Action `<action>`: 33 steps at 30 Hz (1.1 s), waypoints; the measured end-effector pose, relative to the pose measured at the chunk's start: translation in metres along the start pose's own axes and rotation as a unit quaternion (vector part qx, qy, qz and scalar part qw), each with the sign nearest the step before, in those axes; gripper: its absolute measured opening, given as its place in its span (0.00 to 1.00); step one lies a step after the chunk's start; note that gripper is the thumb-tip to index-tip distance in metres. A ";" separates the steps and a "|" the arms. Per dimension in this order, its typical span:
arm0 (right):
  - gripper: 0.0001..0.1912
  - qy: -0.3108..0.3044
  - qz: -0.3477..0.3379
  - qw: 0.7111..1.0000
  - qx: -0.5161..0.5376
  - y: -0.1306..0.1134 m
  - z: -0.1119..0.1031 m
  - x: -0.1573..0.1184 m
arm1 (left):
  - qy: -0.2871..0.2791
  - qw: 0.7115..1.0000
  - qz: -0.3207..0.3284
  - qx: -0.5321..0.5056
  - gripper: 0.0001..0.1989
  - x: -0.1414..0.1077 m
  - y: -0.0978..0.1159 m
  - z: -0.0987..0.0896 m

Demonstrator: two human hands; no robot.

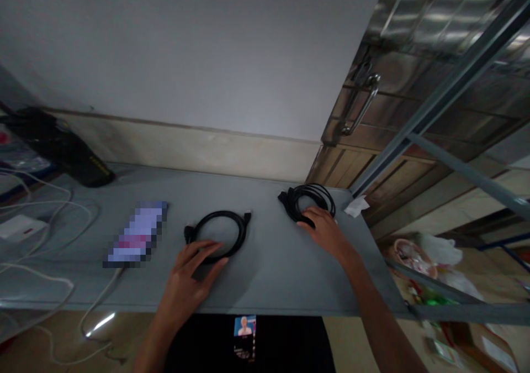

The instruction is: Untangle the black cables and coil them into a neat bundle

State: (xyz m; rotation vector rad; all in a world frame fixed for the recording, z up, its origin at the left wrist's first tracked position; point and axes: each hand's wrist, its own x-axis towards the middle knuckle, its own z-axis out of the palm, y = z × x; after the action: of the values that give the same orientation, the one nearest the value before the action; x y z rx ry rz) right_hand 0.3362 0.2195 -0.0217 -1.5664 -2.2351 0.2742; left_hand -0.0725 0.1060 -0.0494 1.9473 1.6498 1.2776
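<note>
A black cable (223, 214) with a plug at each end lies in a single round coil on the grey tabletop. My left hand (192, 273) is over its near-left side, thumb and fingers spread apart; whether the fingertips touch it is hard to tell. Further right lies a thicker bundle of coiled black cables (296, 201), its plugs pointing left. My right hand (325, 229) has its fingers curled over the near edge of this bundle, and the fingertips are partly hidden.
A phone (136, 235) with a white cord lies left on the grey table (265, 284). Beyond it are a black handheld device (68, 152), a white charger (22, 228) and loose white cords. Crumpled paper (356, 206) sits by the metal frame (434, 96) at right. A wall (186, 146) backs the table.
</note>
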 end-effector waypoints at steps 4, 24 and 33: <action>0.16 0.003 0.055 0.998 0.037 -0.003 -0.013 0.018 | 0.003 1.000 -0.005 -0.010 0.20 0.000 0.004 -0.003; 0.20 0.177 -0.100 0.763 0.614 -0.151 -0.212 0.098 | -0.048 0.986 -0.070 -0.145 0.31 -0.004 0.068 0.015; 0.13 0.006 -0.184 0.857 0.482 -0.193 -0.133 0.094 | 0.184 0.860 -0.135 -0.456 0.24 0.061 0.182 0.022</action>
State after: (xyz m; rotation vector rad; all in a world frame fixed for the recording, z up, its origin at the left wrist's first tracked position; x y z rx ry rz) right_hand 0.2001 0.2300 0.1902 -0.5845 -1.8157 1.0548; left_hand 0.0591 0.1125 0.0926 0.9092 1.0393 1.9017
